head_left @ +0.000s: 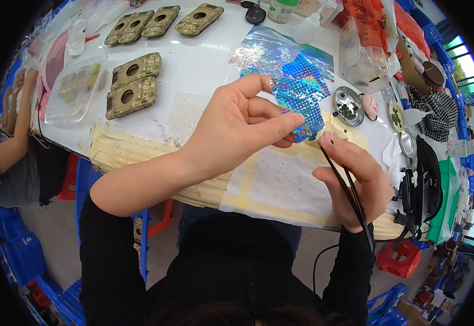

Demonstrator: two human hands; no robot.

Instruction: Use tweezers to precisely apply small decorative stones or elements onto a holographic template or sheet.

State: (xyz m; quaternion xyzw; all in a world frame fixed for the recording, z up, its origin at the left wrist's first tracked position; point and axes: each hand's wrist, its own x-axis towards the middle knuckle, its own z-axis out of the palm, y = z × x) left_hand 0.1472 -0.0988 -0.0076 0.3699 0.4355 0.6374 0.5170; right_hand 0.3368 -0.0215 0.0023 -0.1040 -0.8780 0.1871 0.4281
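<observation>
beside the right hand (351, 179), round tin (348, 106) holds dark bits.

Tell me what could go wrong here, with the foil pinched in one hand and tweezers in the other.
1. The left hand pinches the holographic foil only at its lower edge, so the sheet could crease or tear.
2. The right hand aims black tweezers right at the left fingertips; a slip might jab them.
3. Small open dishes sit just beyond the foil and could be knocked, spilling their contents.
</observation>
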